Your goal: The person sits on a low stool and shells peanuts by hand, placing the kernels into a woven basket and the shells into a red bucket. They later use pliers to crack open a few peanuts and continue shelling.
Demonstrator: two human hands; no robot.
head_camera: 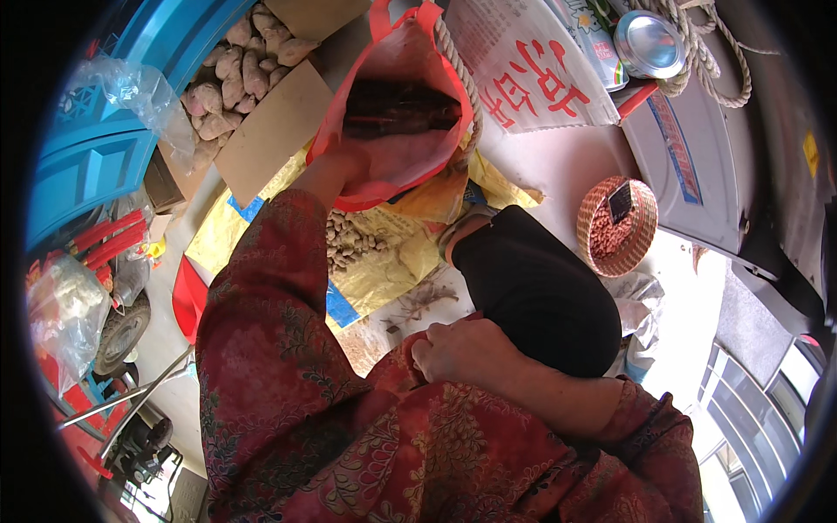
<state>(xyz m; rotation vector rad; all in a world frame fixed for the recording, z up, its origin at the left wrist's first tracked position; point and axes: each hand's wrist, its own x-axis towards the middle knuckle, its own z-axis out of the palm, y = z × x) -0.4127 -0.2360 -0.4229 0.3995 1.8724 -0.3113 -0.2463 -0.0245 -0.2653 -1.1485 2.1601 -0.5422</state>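
Observation:
My left hand (351, 168) is at the near left rim of a red bag (409, 147), its fingers blurred and partly lost inside the pale lining. Whether it grips the rim is unclear. The bag's mouth faces up, with something dark (399, 111) inside. Below the bag, what look like unshelled peanuts (356, 242) lie on a yellow woven sack (399, 268). My right hand (467, 350) rests in the lap beside my bent knee in black trousers (536, 294). Its fingers curl against red patterned cloth, hiding whatever they may hold.
Sweet potatoes (239, 72) fill a cardboard box (274, 131) at upper left, near a blue door (98, 153). A woven basket (644, 238) at right holds reddish shelled peanuts (608, 238) and a small dark object. Rope (729, 72) and a metal can (649, 44) are at upper right.

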